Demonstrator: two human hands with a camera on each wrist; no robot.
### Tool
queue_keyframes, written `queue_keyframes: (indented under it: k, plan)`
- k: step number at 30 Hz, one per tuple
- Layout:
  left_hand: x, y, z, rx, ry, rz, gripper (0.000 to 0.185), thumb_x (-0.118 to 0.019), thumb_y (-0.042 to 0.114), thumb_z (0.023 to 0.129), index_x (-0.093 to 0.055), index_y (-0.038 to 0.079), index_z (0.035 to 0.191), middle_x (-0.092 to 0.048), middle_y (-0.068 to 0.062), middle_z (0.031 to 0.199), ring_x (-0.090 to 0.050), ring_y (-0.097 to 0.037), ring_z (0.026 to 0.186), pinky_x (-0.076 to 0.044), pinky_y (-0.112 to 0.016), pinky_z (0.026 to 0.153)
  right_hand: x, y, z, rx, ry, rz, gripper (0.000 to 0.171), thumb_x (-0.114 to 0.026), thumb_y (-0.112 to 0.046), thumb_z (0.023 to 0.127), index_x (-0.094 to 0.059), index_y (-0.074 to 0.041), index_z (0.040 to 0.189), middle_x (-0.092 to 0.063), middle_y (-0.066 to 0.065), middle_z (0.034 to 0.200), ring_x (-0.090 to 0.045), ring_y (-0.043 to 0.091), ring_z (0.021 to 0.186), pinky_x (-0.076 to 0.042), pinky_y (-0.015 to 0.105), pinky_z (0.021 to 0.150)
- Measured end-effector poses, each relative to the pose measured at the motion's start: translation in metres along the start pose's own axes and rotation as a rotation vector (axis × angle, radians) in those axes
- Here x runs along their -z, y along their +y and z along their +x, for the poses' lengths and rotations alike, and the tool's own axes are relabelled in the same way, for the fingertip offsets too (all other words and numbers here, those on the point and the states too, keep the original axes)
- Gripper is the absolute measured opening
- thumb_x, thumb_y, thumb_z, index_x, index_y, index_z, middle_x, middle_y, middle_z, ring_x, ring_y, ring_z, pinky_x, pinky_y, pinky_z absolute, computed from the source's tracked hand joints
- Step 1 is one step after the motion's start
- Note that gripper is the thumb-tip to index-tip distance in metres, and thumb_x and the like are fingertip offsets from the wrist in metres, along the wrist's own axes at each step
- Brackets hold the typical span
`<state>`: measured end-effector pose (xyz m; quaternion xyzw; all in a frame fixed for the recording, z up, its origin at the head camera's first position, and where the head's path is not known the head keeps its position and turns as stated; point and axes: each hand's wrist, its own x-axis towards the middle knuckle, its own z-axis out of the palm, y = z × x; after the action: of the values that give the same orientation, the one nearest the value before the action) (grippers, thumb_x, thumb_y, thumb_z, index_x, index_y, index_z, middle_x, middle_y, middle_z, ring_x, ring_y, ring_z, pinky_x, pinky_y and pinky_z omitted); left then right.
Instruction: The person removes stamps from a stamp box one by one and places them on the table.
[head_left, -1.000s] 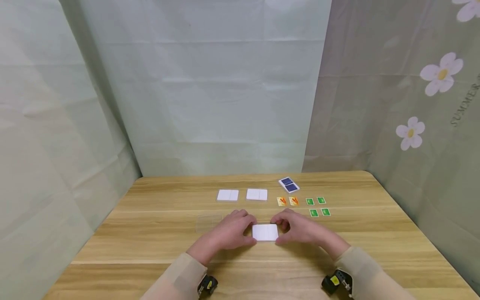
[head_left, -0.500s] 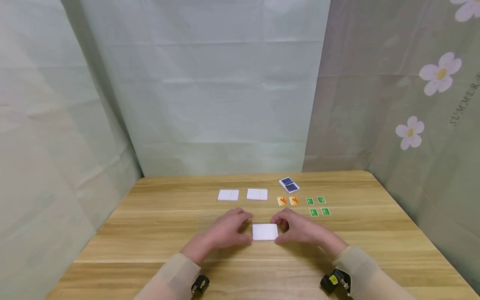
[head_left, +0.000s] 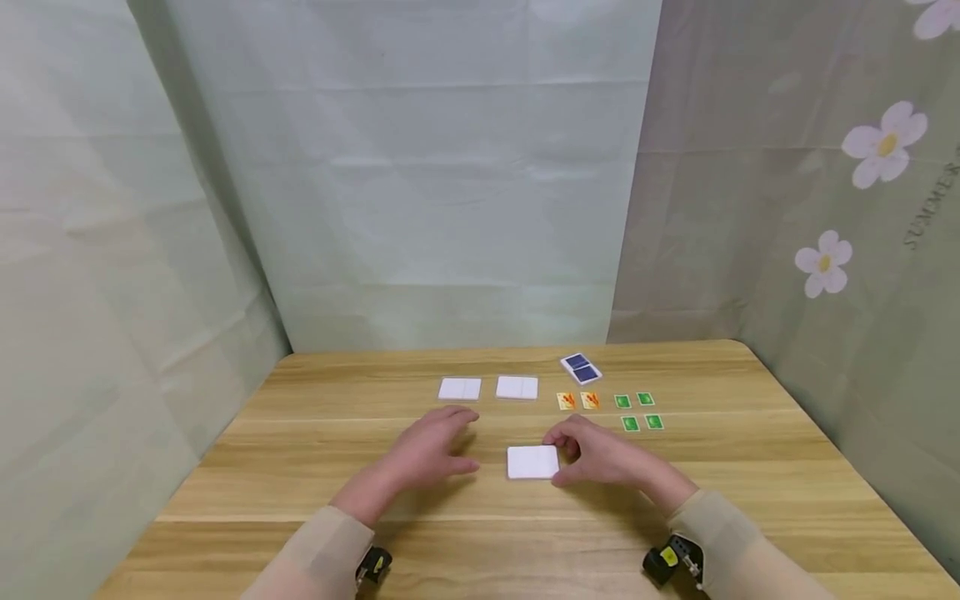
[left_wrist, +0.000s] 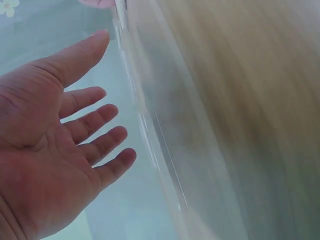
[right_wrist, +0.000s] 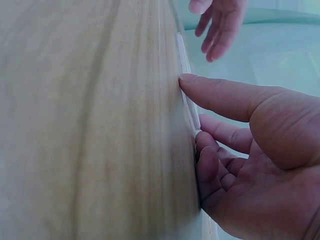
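Note:
A small stack of white cards [head_left: 532,462] lies flat in the middle of the wooden table [head_left: 480,542]. At its right edge my right hand [head_left: 596,454] pinches the two right corners, thumb at the near one and curled fingers at the far one. The right wrist view shows the thin side of the stack [right_wrist: 185,55] by the thumb. To the left, my left hand [head_left: 423,450] hovers apart from the stack, fingers spread and holding nothing. Below that hand, the left wrist view shows the edge of a clear plastic piece [left_wrist: 172,165] on the table.
Farther back lie two white card stacks [head_left: 460,388] side by side. A dark blue and white card stack [head_left: 581,368] sits tilted at the back right. Two orange picture cards [head_left: 590,401] and several small green cards [head_left: 631,424] are laid out in front of it.
My left hand has let go of the left edge of the white card stack and moved left, its fingers opening. My right hand stays at the right edge.

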<state>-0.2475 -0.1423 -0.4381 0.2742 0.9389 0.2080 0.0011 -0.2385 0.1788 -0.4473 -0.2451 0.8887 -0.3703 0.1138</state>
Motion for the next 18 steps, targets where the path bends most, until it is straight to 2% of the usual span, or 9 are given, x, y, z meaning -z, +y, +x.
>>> queue_keyframes:
  k: [5,11,18]
  plan:
    - [0.008,-0.014,-0.009,-0.008,0.039,-0.008,0.074,-0.093,0.025,0.093,-0.060,-0.003,0.153,-0.057,-0.022,0.159,-0.051,-0.043,0.148,-0.040,-0.059,0.123,0.000,0.000,0.001,0.011,-0.001,0.008,0.044,-0.096,-0.013,0.087,-0.071,-0.007,0.124,-0.057,0.006,0.115,-0.053,0.022,0.101,-0.048,0.033,0.087]
    - [0.013,-0.035,-0.022,0.021,0.067,0.015,0.074,-0.094,0.027,0.091,-0.061,-0.003,0.151,-0.058,-0.024,0.156,-0.052,-0.046,0.146,-0.041,-0.062,0.122,-0.003,0.001,0.003,0.044,-0.008,0.008,0.045,-0.096,-0.013,0.086,-0.071,-0.007,0.124,-0.058,0.006,0.115,-0.054,0.022,0.102,-0.049,0.032,0.087]
    - [0.016,-0.052,-0.028,0.031,0.081,0.032,0.076,-0.095,0.029,0.090,-0.062,-0.004,0.150,-0.060,-0.026,0.153,-0.053,-0.048,0.144,-0.041,-0.063,0.120,-0.001,0.001,0.000,0.024,0.005,-0.003,0.045,-0.096,-0.012,0.086,-0.072,-0.007,0.124,-0.058,0.006,0.114,-0.054,0.022,0.102,-0.049,0.032,0.087]
